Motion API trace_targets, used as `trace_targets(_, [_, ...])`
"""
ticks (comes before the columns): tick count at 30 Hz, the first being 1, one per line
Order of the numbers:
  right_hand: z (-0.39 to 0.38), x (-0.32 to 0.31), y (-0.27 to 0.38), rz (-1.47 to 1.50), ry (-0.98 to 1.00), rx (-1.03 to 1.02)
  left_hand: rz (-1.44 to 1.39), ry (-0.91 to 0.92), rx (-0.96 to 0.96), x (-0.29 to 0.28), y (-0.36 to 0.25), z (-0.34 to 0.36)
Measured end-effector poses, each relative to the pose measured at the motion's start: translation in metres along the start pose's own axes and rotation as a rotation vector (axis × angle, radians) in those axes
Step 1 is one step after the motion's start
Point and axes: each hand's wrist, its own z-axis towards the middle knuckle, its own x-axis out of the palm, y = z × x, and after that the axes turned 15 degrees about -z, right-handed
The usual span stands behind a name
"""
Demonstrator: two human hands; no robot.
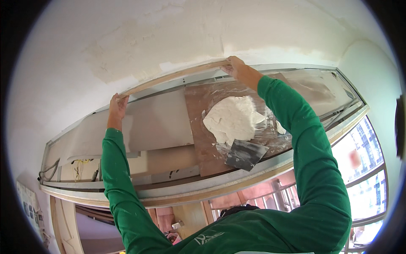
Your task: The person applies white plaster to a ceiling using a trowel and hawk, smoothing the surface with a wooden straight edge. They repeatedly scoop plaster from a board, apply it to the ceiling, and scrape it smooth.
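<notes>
Both of my arms reach up and forward in green sleeves. My left hand [118, 106] has its fingers wrapped round the left end of a long, thin wooden strip [173, 78]. My right hand [236, 67] grips the same strip at its right end. The strip lies along the foot of the pale plastered wall [156, 38], which carries beige patches; whether it touches the wall I cannot tell. Below my right hand, a large heap of white putty [230, 120] sits on a smeared brown board [198, 146]. A dark square plate [246, 155], dusted white, rests at the heap's near edge.
Grey sheets [158, 127] lie within a long metal-edged frame [270, 163] on either side of the brown board. Loose wires [78, 169] show at the left. A large window [363, 169] stands at the right, and a metal railing [275, 197] shows lower down.
</notes>
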Motion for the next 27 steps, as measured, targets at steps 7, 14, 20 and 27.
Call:
trace_targets(7, [0.036, 0.002, 0.003, -0.112, 0.052, -0.219, 0.062, 0.08, 0.082, 0.008, -0.002, 0.037])
trace_targets(14, [0.076, -0.008, 0.015, -0.348, 0.032, -0.404, 0.102, 0.015, 0.033, 0.029, -0.013, 0.054])
trace_targets(20, [0.036, 0.041, 0.055, 0.133, -0.054, -0.009, 0.09, 0.02, 0.113, 0.035, -0.043, 0.065])
trace_targets(27, [0.067, 0.062, 0.084, 0.003, 0.035, -0.216, 0.123, 0.027, 0.182, 0.068, -0.1, 0.05])
